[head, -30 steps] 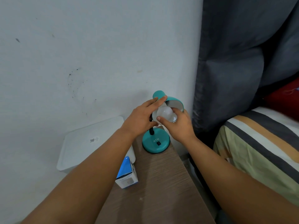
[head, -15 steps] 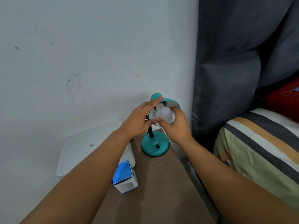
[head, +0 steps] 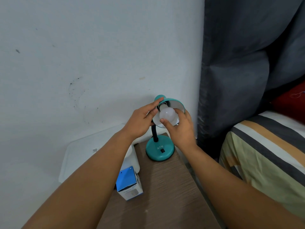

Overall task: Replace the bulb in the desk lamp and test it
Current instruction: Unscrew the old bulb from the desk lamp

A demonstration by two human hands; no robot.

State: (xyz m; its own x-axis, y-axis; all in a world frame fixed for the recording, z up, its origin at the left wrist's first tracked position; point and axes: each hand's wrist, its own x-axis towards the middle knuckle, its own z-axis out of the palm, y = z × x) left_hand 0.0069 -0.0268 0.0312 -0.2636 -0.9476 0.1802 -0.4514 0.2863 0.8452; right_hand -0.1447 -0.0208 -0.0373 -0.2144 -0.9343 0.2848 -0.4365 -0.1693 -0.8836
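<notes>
Since the frame half a second ago, the bulb (head: 168,115) has been drawn further out of the shade (head: 176,105), so that its pale neck and the dark socket behind it are now exposed; before, only the round globe was seen. The right hand (head: 179,128) is cupped under the bulb, its grip pinching the globe between the thumb in front and the fingers behind. The left hand (head: 140,120) is laid on the shade's left side, with fingers stretched along the teal top and the thumb pressed at the rim, so the shade is clasped rather than the bulb. The lamp (head: 159,150) is stood on its round teal base at the far end of the brown bench (head: 166,192), with a black switch seen on the base and a black bent neck rising to the tilted shade. A blue and white box (head: 129,183) is stood near the bench's left edge, well apart from the lamp. A white lidded bin (head: 85,156) is seen beside the bench, against the wall. A striped bed cover (head: 267,151) lies to the right.
</notes>
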